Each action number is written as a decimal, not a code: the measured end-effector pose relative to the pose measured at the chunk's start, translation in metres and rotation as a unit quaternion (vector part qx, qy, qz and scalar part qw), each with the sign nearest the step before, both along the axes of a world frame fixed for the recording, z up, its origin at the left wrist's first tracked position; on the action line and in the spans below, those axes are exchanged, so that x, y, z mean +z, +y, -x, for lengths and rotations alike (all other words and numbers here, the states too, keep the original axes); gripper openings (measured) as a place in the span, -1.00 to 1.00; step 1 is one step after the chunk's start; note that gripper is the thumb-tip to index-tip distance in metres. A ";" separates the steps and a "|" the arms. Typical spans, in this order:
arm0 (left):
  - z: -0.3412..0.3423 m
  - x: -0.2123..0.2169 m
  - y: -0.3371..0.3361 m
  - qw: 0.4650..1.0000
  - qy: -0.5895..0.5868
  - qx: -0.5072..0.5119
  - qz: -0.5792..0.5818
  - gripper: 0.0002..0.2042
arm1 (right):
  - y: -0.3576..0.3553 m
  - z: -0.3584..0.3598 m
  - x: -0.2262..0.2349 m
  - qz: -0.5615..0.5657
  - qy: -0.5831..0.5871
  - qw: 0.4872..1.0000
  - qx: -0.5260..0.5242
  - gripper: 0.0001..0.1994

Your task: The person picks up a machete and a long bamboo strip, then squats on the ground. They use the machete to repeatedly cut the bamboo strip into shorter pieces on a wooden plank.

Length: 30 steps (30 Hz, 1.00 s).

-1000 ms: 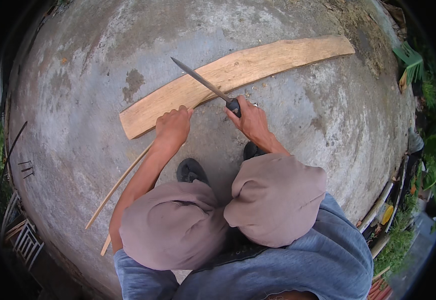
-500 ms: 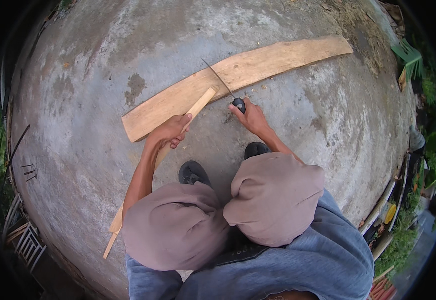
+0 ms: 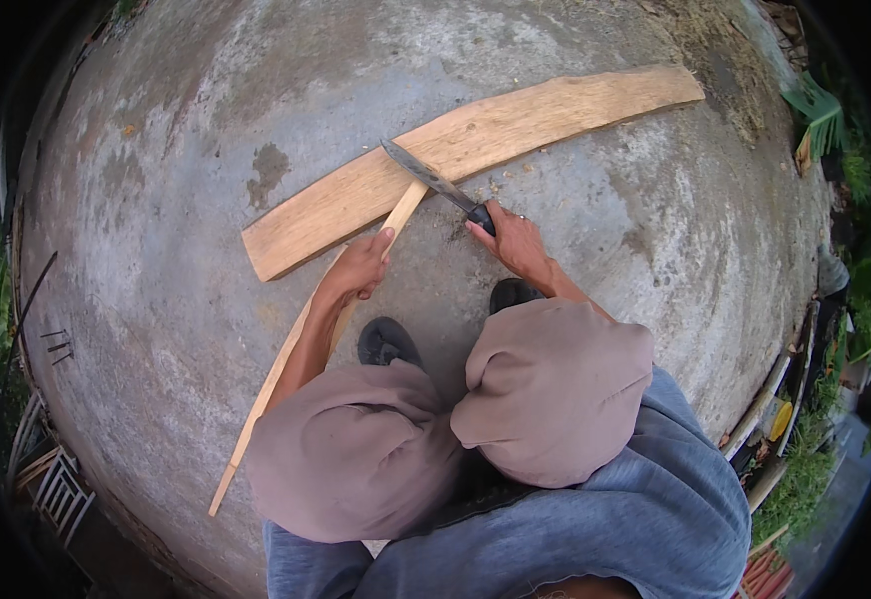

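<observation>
My left hand is closed around a long, pale wooden strip. The strip slants from the near left up to the plank's near edge. More pale wood shows right of my left forearm; I cannot tell whether it is the same piece. In my right hand is a knife, gripped by its black handle. Its dark blade points up and left, crossing the strip's far end, with its flat side visible. Beneath the blade lies a wide, slightly curved wooden plank, flat on the concrete.
Small wood chips lie along the plank's near edge on the concrete floor. My dark shoes and bent knees are close below my hands. Several metal rods lie at the left. Plants and poles line the right edge.
The knife has turned from edge-on to showing its flat side, and its tip has moved slightly left and nearer. The strip has rolled in my left hand and looks narrower at its far end.
</observation>
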<state>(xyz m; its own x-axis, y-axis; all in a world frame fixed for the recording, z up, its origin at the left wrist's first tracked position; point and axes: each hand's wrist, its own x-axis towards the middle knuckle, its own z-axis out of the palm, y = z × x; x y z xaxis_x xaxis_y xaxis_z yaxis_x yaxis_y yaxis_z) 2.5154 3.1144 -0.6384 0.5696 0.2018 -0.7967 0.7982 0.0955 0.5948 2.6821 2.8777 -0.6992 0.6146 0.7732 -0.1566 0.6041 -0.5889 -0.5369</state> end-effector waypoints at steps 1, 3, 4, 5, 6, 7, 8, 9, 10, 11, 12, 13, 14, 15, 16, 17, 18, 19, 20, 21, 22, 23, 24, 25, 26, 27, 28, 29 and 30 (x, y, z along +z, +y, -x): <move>-0.002 0.001 0.001 1.000 0.011 0.002 0.013 -0.46 | 0.000 0.001 -0.001 0.006 0.009 1.000 -0.011 -0.54; -0.005 0.004 0.002 0.999 0.034 0.005 0.039 -0.46 | 0.000 0.009 -0.002 0.009 0.020 1.000 -0.016 -0.55; -0.004 0.005 0.003 0.999 0.029 0.004 0.036 -0.46 | -0.002 0.009 -0.003 -0.004 -0.010 1.000 0.018 -0.55; -0.003 0.006 0.001 0.999 0.024 0.002 0.033 -0.46 | -0.006 0.007 -0.003 -0.016 -0.039 0.998 0.052 -0.55; -0.003 0.006 0.000 0.999 0.019 0.001 0.030 -0.46 | -0.008 0.006 -0.004 -0.029 -0.069 0.994 0.085 -0.55; -0.007 0.006 -0.003 1.000 0.018 0.000 0.023 -0.46 | -0.007 0.004 -0.006 -0.017 -0.054 0.997 0.046 -0.55; -0.012 0.004 -0.006 1.000 0.018 -0.002 0.016 -0.46 | -0.005 0.000 -0.008 -0.006 -0.038 0.999 0.006 -0.54; -0.016 0.004 -0.008 1.000 0.017 -0.003 0.008 -0.46 | -0.005 -0.002 -0.009 0.005 -0.023 0.999 -0.034 -0.54; -0.014 0.003 -0.007 1.000 0.016 -0.003 0.000 -0.45 | -0.005 0.002 -0.007 -0.007 -0.025 1.000 -0.012 -0.54; -0.011 0.002 -0.004 1.000 0.016 -0.003 -0.008 -0.45 | -0.006 0.008 -0.004 -0.020 -0.028 0.999 0.010 -0.54; -0.009 0.001 -0.002 1.000 0.016 -0.003 -0.016 -0.45 | -0.007 0.012 -0.002 -0.032 -0.030 0.999 0.032 -0.55; -0.011 0.000 -0.004 1.000 0.012 -0.002 -0.012 -0.44 | -0.010 0.007 -0.006 -0.024 -0.041 0.999 0.006 -0.55; -0.014 -0.001 -0.005 1.000 0.008 -0.001 -0.008 -0.44 | -0.011 -0.003 -0.010 -0.015 -0.051 0.998 -0.021 -0.56; -0.016 -0.002 -0.007 1.000 0.004 0.000 -0.003 -0.44 | -0.014 -0.008 -0.014 -0.007 -0.062 0.997 -0.048 -0.56; -0.018 0.000 -0.007 1.000 0.006 -0.001 -0.007 -0.45 | -0.011 -0.004 -0.012 -0.009 -0.035 0.998 -0.052 -0.57; -0.021 0.003 -0.008 1.000 0.007 -0.001 -0.010 -0.45 | -0.009 0.004 -0.009 -0.010 -0.009 0.998 -0.056 -0.57; -0.022 0.004 -0.008 1.000 0.008 -0.002 -0.013 -0.46 | -0.007 0.010 -0.006 -0.012 0.017 0.998 -0.060 -0.58; -0.021 0.003 -0.007 1.000 0.008 -0.003 -0.006 -0.46 | -0.010 0.011 -0.004 -0.019 -0.002 0.999 -0.032 -0.59; -0.019 0.001 -0.005 1.000 0.007 -0.004 0.000 -0.45 | -0.013 0.008 -0.003 -0.016 -0.025 1.000 -0.006 -0.59; -0.017 -0.001 -0.004 1.000 0.006 -0.005 0.006 -0.45 | -0.015 0.003 -0.003 -0.012 -0.048 0.999 0.019 -0.59; -0.019 -0.003 -0.005 1.000 0.005 -0.003 0.004 -0.45 | -0.019 -0.002 -0.002 -0.006 -0.074 0.996 0.045 -0.60; -0.020 -0.004 -0.007 1.000 0.005 -0.002 0.002 -0.46 | -0.018 -0.005 -0.004 0.005 -0.056 0.998 -0.012 -0.59; -0.022 -0.005 -0.009 1.000 0.004 0.000 0.000 -0.47 | -0.017 -0.006 -0.008 0.016 -0.038 0.997 -0.068 -0.59; -0.023 -0.004 -0.010 1.000 0.005 0.001 0.000 -0.47 | -0.012 -0.004 -0.007 0.024 -0.017 0.992 -0.124 -0.59; -0.024 -0.003 -0.011 1.000 0.007 0.001 -0.001 -0.48 | -0.012 -0.001 -0.004 0.014 -0.021 0.996 -0.081 -0.59; -0.025 -0.002 -0.012 1.000 0.009 0.002 -0.001 -0.48 | -0.014 0.003 0.000 0.005 -0.025 0.999 -0.038 -0.58; -0.024 -0.002 -0.010 1.000 0.008 0.004 0.024 -0.48 | -0.015 0.005 0.006 -0.004 -0.029 1.000 0.005 -0.58; -0.022 -0.001 -0.007 0.999 0.006 0.006 0.050 -0.47 | -0.016 0.005 0.002 0.001 -0.024 1.000 -0.011 -0.57; -0.021 -0.001 -0.005 0.997 0.005 0.008 0.075 -0.47 | -0.016 0.004 -0.004 0.006 -0.018 0.999 -0.027 -0.56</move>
<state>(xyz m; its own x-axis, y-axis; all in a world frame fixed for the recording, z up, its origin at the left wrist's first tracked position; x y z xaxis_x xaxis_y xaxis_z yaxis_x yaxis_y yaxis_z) 2.5366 3.1098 -0.6398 0.5594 0.0895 -0.8240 0.8012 0.1962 0.5653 2.6785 2.8620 -0.7029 0.6610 0.7367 -0.1426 0.5896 -0.6274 -0.5087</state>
